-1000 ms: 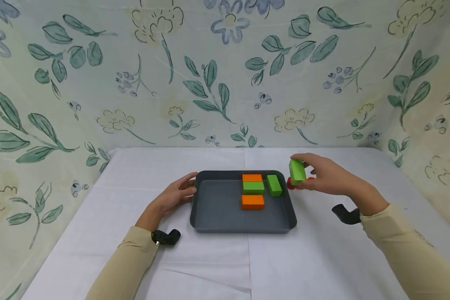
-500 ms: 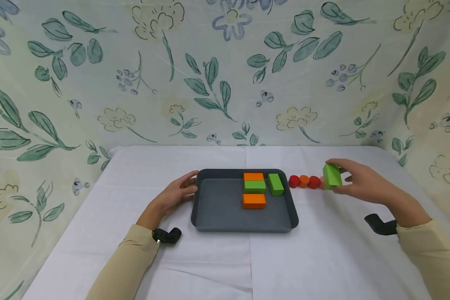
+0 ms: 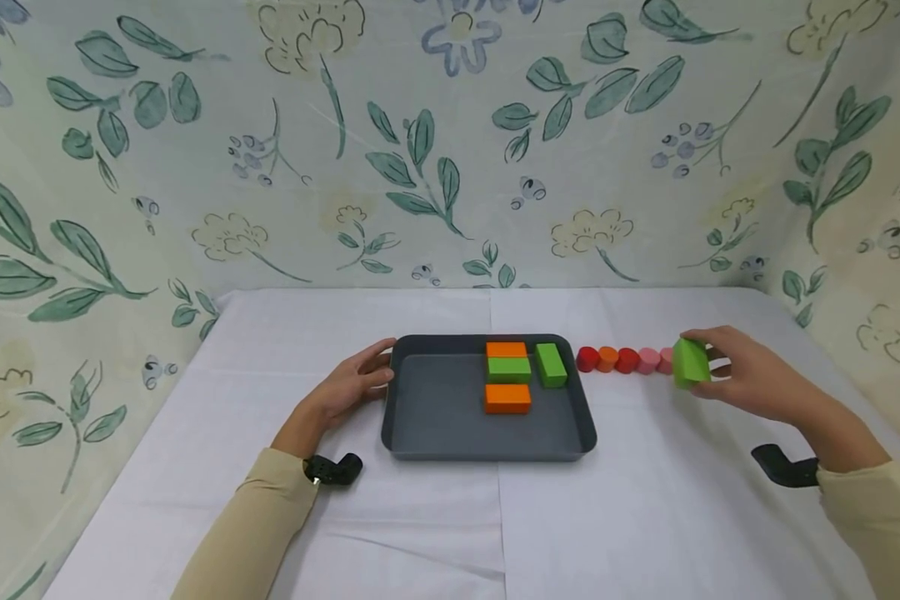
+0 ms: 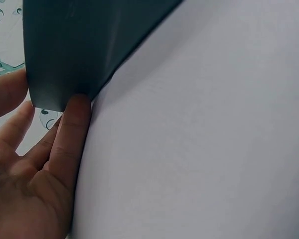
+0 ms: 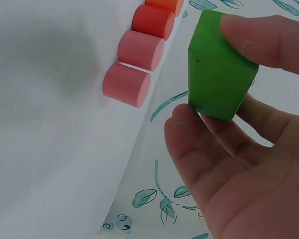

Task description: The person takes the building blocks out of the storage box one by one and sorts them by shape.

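Note:
My right hand (image 3: 753,371) pinches a green rectangular block (image 3: 691,363) between thumb and fingers, above the right end of a row of small cylinders. Close up in the right wrist view, the thumb lies on one side of the block and fingertips touch another. My left hand (image 3: 348,387) rests its fingertips against the left side of the dark grey tray (image 3: 435,450); in the left wrist view the fingers look fairly straight along its outer wall (image 4: 70,55). Inside the tray lie an orange block (image 3: 507,399), a green block (image 3: 508,370), another orange block (image 3: 506,349) and an angled green block (image 3: 551,366).
From the tray's right edge runs a row of cylinders: a red one (image 3: 587,359), an orange one (image 3: 607,359), another red one (image 3: 627,360) and pink ones (image 3: 648,360). A white cloth (image 3: 435,533) covers the table. Patterned fabric (image 3: 450,167) hangs behind it.
My right hand has moved right, away from the tray, carrying the green block along the row and uncovering the cylinders. My left hand and the tray stay in place.

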Action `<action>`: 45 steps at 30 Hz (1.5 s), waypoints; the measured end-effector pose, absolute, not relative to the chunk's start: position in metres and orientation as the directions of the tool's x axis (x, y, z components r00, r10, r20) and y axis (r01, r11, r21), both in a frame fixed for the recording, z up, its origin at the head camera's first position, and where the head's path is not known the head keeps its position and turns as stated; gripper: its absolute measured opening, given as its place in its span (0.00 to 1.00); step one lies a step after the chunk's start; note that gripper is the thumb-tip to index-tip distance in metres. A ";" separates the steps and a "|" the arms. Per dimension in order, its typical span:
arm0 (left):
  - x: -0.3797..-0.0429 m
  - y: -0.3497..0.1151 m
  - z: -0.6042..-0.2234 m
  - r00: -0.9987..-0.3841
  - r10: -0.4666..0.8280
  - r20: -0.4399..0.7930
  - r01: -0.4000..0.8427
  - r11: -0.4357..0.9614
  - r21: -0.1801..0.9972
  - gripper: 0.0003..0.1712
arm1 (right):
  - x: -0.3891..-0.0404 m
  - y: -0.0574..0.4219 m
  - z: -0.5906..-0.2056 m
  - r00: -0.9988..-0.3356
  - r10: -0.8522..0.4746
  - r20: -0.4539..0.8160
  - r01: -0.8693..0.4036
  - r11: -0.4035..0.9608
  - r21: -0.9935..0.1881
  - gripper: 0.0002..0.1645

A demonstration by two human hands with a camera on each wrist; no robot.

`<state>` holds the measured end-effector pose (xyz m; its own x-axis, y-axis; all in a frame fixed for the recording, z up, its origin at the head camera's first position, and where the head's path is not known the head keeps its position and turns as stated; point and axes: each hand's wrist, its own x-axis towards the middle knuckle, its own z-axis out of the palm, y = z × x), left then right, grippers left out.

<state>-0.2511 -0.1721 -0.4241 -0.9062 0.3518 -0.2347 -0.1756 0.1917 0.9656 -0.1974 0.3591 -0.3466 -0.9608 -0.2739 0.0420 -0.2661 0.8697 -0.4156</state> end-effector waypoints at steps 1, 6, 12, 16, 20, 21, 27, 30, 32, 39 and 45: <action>-0.251 -0.172 -0.424 -0.907 0.351 -0.234 -0.174 0.195 0.965 0.37 | -0.196 0.360 -0.348 -0.960 -0.276 0.039 -0.267 0.868 -0.419 0.43; -0.252 -0.173 -0.423 -0.909 0.342 -0.237 -0.176 0.200 0.964 0.37 | -0.193 0.359 -0.356 -0.959 -0.284 -0.009 -0.253 0.865 -0.433 0.44; -0.252 -0.174 -0.423 -0.909 0.347 -0.231 -0.171 0.193 0.966 0.38 | -0.190 0.350 -0.364 -0.955 -0.294 -0.045 -0.245 0.863 -0.441 0.45; -0.251 -0.175 -0.423 -0.907 0.356 -0.224 -0.167 0.184 0.969 0.38 | -0.191 0.343 -0.369 -0.951 -0.304 -0.055 -0.247 0.855 -0.456 0.43; -0.251 -0.175 -0.423 -0.905 0.360 -0.225 -0.169 0.180 0.969 0.38 | -0.192 0.336 -0.373 -0.944 -0.326 -0.059 -0.262 0.843 -0.470 0.41; -0.251 -0.175 -0.423 -0.906 0.358 -0.228 -0.172 0.180 0.968 0.38 | -0.192 0.334 -0.374 -0.941 -0.333 -0.061 -0.268 0.841 -0.471 0.41; -0.250 -0.173 -0.421 -0.907 0.355 -0.227 -0.171 0.181 0.968 0.38 | -0.194 0.320 -0.376 -0.922 -0.381 -0.061 -0.305 0.816 -0.492 0.39; -0.249 -0.172 -0.421 -0.908 0.349 -0.232 -0.177 0.181 0.967 0.38 | -0.196 0.312 -0.378 -0.917 -0.395 -0.055 -0.317 0.806 -0.501 0.39; -0.249 -0.172 -0.421 -0.908 0.350 -0.231 -0.175 0.184 0.967 0.38 | -0.197 0.307 -0.379 -0.912 -0.405 -0.056 -0.324 0.799 -0.507 0.39; -0.249 -0.171 -0.422 -0.909 0.350 -0.226 -0.172 0.181 0.968 0.38 | -0.199 0.293 -0.384 -0.885 -0.462 -0.051 -0.357 0.746 -0.562 0.39; -0.249 -0.170 -0.425 -0.907 0.352 -0.229 -0.178 0.172 0.969 0.38 | -0.200 0.288 -0.386 -0.885 -0.463 -0.059 -0.352 0.744 -0.568 0.40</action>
